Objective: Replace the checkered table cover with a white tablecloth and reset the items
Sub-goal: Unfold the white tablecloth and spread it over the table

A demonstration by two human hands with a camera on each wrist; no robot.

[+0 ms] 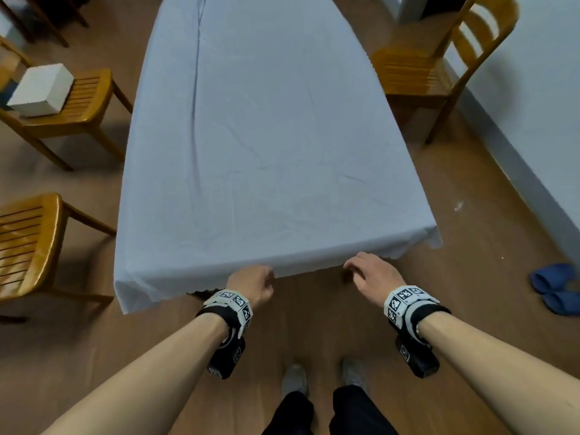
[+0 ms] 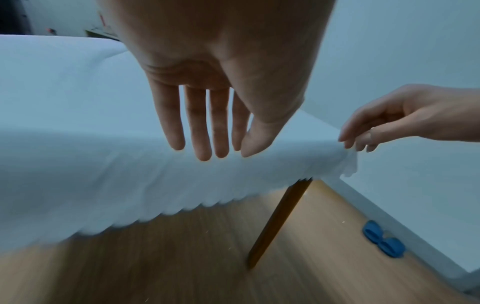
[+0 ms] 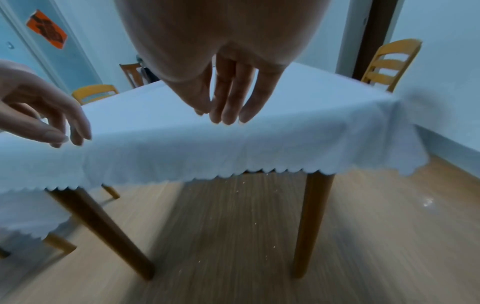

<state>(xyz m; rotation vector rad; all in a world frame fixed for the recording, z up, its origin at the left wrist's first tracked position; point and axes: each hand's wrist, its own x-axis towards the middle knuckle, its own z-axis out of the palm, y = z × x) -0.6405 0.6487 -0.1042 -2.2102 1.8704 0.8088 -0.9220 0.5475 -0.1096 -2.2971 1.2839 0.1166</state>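
Observation:
A white tablecloth point(image 1: 270, 136) with a scalloped hem point(image 3: 259, 166) covers the whole table and hangs over its near edge. It lies mostly flat, with one long crease at the far left and small wrinkles. My left hand point(image 1: 255, 282) hovers at the near edge, fingers point(image 2: 202, 131) straight and pointing down, holding nothing. My right hand point(image 1: 368, 273) is a little to its right at the same edge, fingers point(image 3: 226, 98) relaxed and just above the cloth. No checkered cover is in view. Nothing stands on the cloth.
A white box point(image 1: 40, 89) sits on a wooden chair point(image 1: 84, 108) at the left, and a second chair point(image 1: 28, 246) stands nearer. Another chair point(image 1: 439, 67) is at the far right by the wall. Blue slippers point(image 1: 555, 287) lie on the wooden floor. Table legs point(image 3: 311, 222) show below the hem.

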